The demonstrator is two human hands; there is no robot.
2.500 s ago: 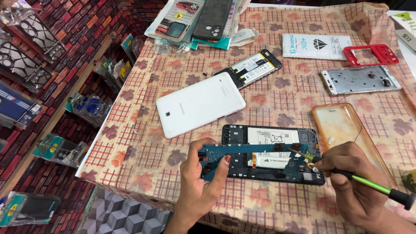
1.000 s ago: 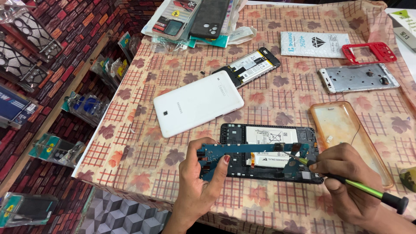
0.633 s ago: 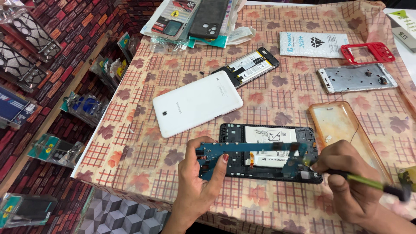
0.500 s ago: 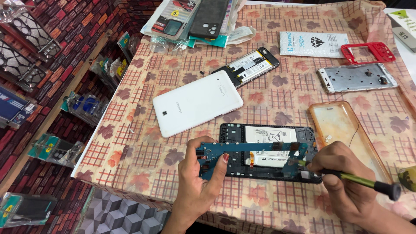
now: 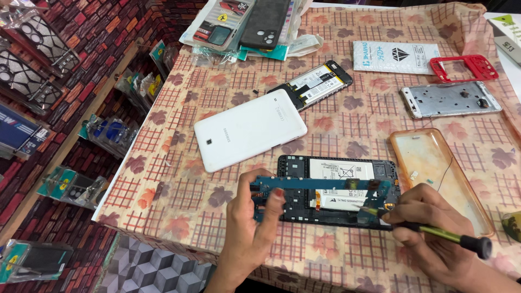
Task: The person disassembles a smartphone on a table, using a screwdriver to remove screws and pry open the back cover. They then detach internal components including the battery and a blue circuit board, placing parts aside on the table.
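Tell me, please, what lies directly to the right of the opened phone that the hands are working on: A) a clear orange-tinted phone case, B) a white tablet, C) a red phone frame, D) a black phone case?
A: the clear orange-tinted phone case lies just right of the opened phone.

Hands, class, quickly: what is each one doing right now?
Left hand: closed on the blue circuit board.
Right hand: closed on the green screwdriver.

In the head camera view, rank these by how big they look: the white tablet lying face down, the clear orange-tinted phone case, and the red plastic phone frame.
1. White tablet, largest.
2. Orange-tinted clear phone case, somewhat smaller.
3. Red plastic phone frame, smallest, though it lies farthest from the camera, which shrinks it.
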